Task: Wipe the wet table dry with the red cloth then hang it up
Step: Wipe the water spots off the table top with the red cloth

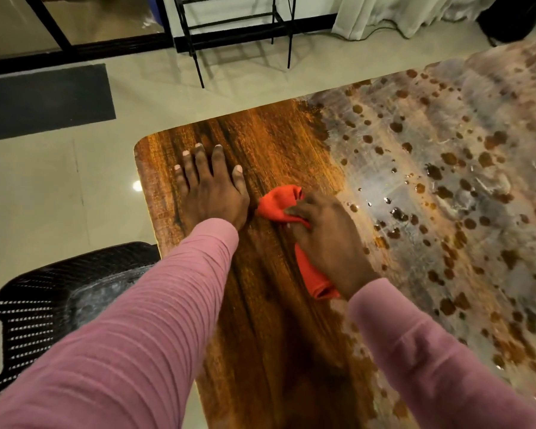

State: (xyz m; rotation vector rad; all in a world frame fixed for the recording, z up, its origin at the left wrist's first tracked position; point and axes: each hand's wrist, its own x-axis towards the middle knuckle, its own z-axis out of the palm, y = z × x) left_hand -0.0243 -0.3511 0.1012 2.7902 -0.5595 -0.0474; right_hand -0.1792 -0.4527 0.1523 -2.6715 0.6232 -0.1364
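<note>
The red cloth [281, 203] lay bunched on the wooden table [270, 140], toward its left end. It was gripped by the right hand [325, 239], whose fingers curled over the wad so that one end poked out ahead of the knuckles and the other trailed back under the wrist. The left hand [211, 193] lay flat with its fingers spread on the dark, wiped-looking wood just beside the cloth, bracing and holding nothing. Right of the cloth the surface carried a grey film and beaded droplets [398, 213], so most of the wiping looked undone. To do this step well, it seemed best to open the wad into a broader pad and press evenly. Overlapping strokes could then run from the dry edge into the wet patch, with the cloth turned to a drier face as it soaked.
</note>
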